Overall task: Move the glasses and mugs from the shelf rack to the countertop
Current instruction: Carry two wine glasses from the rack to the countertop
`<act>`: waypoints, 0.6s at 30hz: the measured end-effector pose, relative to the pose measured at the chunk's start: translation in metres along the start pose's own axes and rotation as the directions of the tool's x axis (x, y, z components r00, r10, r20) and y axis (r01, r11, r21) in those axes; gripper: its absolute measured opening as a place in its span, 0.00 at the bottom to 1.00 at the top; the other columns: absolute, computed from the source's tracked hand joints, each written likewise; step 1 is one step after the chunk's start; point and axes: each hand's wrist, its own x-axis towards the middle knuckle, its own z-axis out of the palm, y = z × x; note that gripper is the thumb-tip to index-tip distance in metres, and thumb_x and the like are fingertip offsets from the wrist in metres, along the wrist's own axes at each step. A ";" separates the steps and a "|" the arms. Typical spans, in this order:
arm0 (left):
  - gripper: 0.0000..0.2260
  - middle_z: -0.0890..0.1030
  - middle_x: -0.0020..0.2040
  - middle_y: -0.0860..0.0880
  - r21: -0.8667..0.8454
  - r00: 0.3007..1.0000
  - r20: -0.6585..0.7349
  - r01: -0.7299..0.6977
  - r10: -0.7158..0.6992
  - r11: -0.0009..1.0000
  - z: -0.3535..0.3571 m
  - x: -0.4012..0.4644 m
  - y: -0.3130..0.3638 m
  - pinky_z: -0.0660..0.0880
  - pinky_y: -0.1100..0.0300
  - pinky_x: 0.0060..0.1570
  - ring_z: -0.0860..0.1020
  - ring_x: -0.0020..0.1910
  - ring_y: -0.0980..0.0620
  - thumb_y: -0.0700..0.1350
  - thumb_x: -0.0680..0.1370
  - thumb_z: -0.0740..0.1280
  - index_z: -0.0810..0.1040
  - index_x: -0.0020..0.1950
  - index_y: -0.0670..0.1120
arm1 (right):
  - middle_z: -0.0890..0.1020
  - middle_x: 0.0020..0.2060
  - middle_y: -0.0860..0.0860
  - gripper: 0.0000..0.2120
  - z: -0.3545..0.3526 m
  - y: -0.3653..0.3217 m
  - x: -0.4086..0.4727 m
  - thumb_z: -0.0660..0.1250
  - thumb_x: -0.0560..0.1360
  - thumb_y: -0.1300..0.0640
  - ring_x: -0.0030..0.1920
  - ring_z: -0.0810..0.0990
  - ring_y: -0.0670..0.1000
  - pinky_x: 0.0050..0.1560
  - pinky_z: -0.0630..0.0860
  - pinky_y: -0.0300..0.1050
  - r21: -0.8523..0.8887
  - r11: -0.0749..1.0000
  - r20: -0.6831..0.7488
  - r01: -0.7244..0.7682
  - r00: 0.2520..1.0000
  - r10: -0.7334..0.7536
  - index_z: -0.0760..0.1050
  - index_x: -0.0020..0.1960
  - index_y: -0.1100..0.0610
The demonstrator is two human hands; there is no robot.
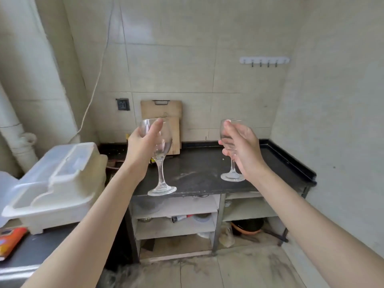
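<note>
My left hand (143, 147) grips the bowl of a clear wine glass (162, 179), held upright in the air over the front edge of the black countertop (199, 173). My right hand (244, 149) is closed around the bowl of a second clear wine glass (232, 175). Its foot is at or just above the counter's middle; contact cannot be told. The shelf rack is out of view.
A wooden cutting board (166, 113) leans on the tiled wall behind the counter. A white plastic dish rack (56, 188) sits on a lower surface at the left, beside an orange packet (10, 240). Open shelves (176, 225) with clutter lie under the counter. A hook rail (264, 60) hangs on the wall.
</note>
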 end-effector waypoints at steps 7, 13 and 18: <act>0.16 0.80 0.46 0.49 0.013 0.990 0.063 0.127 -0.127 0.992 0.074 0.084 -0.070 0.75 0.60 0.47 0.79 0.46 0.52 0.59 0.71 0.68 0.74 0.50 0.50 | 0.80 0.40 0.53 0.33 -0.049 0.047 0.095 0.72 0.65 0.42 0.42 0.80 0.53 0.33 0.72 0.43 -0.066 0.997 -0.107 -0.044 0.994 0.037 0.69 0.62 0.59; 0.20 0.80 0.44 0.51 0.005 0.981 0.082 0.175 -0.175 0.985 0.143 0.167 -0.129 0.76 0.63 0.43 0.81 0.42 0.55 0.61 0.67 0.70 0.76 0.51 0.49 | 0.79 0.42 0.53 0.29 -0.095 0.093 0.193 0.72 0.67 0.44 0.42 0.81 0.53 0.30 0.72 0.40 -0.052 0.995 -0.119 -0.083 0.990 0.077 0.70 0.60 0.59; 0.31 0.81 0.39 0.53 -0.050 0.967 0.047 0.253 -0.251 0.966 0.200 0.241 -0.173 0.76 0.60 0.43 0.81 0.36 0.56 0.65 0.59 0.73 0.77 0.53 0.45 | 0.79 0.44 0.51 0.18 -0.137 0.129 0.277 0.71 0.68 0.45 0.42 0.81 0.52 0.28 0.73 0.39 -0.033 0.990 -0.098 -0.140 0.986 0.136 0.73 0.52 0.53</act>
